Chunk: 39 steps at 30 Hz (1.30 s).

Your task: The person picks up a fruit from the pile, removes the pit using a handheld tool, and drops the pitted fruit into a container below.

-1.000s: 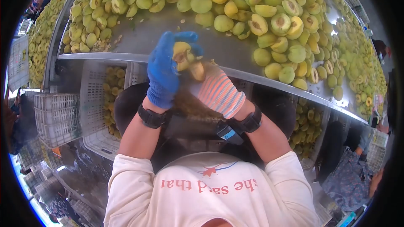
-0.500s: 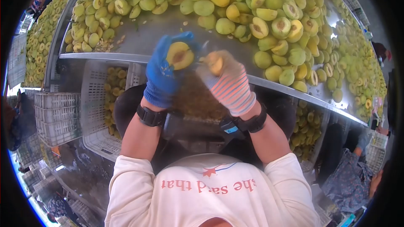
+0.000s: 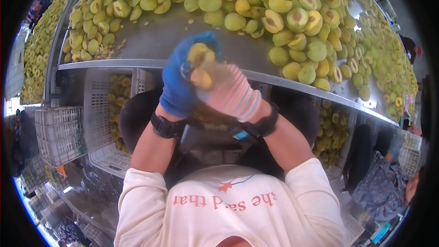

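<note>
My left hand (image 3: 176, 80), in a blue glove, is closed around a yellow-green peach half (image 3: 200, 55) above the near edge of the metal table. My right hand (image 3: 233, 92), in a pale glove with orange and grey stripes, is pressed up against the left. Between the hands, at the right hand's fingertips, sits a rounded tan-orange thing (image 3: 201, 78); motion blur hides whether it is a tool handle or a piece of fruit. Both sets of fingers are curled and partly smeared. A large heap of halved peaches (image 3: 299, 41) covers the table beyond my hands.
The table's metal rim (image 3: 137, 64) runs just past my hands. Below it at left stands a white plastic crate (image 3: 98, 123) with fruit inside; more fruit (image 3: 331, 130) lies below at right. Stacked crates (image 3: 59, 132) stand further left. Another person's patterned clothing (image 3: 377, 190) shows at right.
My right hand has moved left and come against my left hand. The peach half is tilted and more covered. The whole view has shifted slightly.
</note>
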{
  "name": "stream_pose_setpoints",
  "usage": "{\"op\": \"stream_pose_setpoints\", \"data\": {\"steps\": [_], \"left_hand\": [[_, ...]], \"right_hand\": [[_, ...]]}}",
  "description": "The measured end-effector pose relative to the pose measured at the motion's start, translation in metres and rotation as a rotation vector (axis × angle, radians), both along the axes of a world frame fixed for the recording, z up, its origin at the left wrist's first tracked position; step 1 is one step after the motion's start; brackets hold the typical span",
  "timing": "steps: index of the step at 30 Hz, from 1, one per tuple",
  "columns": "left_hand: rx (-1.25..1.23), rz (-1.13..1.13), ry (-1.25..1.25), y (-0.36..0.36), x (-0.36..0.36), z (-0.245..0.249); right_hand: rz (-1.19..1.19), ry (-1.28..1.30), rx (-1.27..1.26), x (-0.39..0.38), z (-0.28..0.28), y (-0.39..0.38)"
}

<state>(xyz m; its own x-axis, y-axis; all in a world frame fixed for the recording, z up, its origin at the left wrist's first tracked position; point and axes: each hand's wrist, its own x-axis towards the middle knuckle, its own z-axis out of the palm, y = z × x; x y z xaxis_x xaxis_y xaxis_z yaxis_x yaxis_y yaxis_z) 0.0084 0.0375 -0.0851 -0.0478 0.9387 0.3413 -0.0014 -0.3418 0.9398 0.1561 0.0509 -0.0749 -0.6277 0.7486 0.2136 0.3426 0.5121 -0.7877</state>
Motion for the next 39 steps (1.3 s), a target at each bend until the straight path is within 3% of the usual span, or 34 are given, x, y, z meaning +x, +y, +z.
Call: {"op": "stream_pose_setpoints", "data": {"steps": [2,3,6,7,11,14,16,19,20,22,24,28,31,33,35,37,39], "left_hand": [[0.068,0.053,0.196,0.000,-0.008,0.008],[0.074,0.074,0.242,0.000,-0.012,0.010],[-0.021,0.055,0.128,0.002,-0.013,0.008],[-0.012,0.047,0.117,0.003,-0.011,0.009],[0.031,0.027,-0.037,0.002,0.000,0.007],[0.058,0.072,0.223,0.003,-0.006,0.007],[0.071,0.078,0.220,0.002,-0.009,0.000],[0.094,0.109,0.242,0.001,-0.013,-0.005],[0.103,0.124,0.253,0.000,-0.013,-0.006],[0.006,0.133,-0.020,-0.004,-0.001,0.010],[-0.087,0.121,-0.173,-0.004,0.001,0.021],[-0.150,0.091,-0.157,-0.001,-0.004,0.030],[-0.176,0.111,-0.146,0.000,-0.002,0.032],[-0.130,0.147,-0.067,0.001,0.001,0.030],[0.002,0.201,0.112,0.002,0.003,0.023],[-0.148,0.179,-0.055,0.001,0.000,0.021],[-0.197,0.171,-0.136,0.001,0.000,0.022]], "right_hand": [[0.244,-0.051,-0.364,0.017,0.025,-0.004],[0.132,0.013,-0.399,0.020,0.028,-0.010],[-0.143,-0.157,-0.109,0.010,0.021,-0.008],[-0.226,-0.179,-0.125,0.007,0.016,-0.011],[-0.146,-0.332,0.105,0.002,-0.015,-0.007],[-0.102,-0.378,0.082,-0.002,-0.010,-0.008],[-0.073,-0.379,0.018,-0.008,-0.026,-0.005],[0.063,-0.429,0.169,-0.010,-0.034,-0.005],[0.052,-0.390,0.069,-0.012,-0.033,-0.006],[0.029,-0.309,-0.129,-0.017,-0.025,-0.007],[0.118,-0.261,0.100,-0.014,-0.016,-0.006],[0.174,-0.340,0.512,-0.016,-0.021,-0.006],[0.147,-0.257,0.387,-0.016,-0.015,-0.007],[0.057,-0.311,0.011,-0.023,-0.006,-0.007],[0.076,-0.432,-0.026,-0.025,-0.006,-0.006],[0.201,-0.621,0.277,-0.023,-0.017,-0.005],[0.174,-0.425,0.378,-0.019,-0.021,-0.006]]}}
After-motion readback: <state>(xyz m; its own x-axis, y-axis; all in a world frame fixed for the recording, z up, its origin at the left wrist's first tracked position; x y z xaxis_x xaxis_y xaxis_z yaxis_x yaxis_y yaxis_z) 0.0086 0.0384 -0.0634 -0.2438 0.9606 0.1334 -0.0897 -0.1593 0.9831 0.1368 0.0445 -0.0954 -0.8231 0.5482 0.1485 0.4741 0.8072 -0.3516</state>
